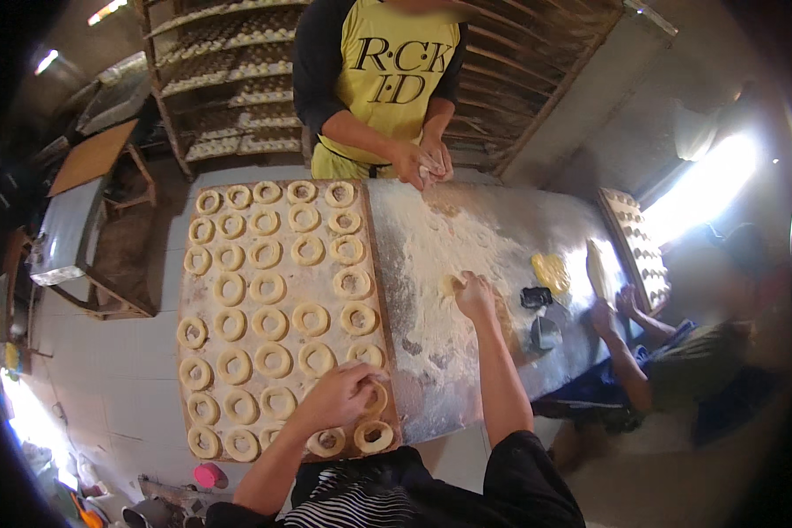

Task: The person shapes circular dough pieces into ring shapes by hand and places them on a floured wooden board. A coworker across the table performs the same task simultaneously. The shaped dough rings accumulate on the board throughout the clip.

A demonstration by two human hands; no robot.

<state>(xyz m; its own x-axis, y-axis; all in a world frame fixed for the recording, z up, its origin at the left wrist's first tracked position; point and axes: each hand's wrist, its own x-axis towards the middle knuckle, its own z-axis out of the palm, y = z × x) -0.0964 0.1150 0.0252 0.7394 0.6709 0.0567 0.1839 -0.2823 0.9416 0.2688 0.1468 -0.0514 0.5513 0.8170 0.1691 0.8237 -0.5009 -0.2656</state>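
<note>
My left hand is over the near right part of a floured wooden board. Its fingers are curled at the edge of a pale dough ring, partly hiding it. Rows of similar raw dough rings lie on the board. My right hand reaches onto the floured metal table, closed round a small piece of dough that shows at its fingertips.
Across the table a person in a yellow shirt works dough in both hands. Another person at the right handles a long dough strip. Near it are a yellow plastic bag, a black container and a tray of dough pieces. Loaded racks stand behind.
</note>
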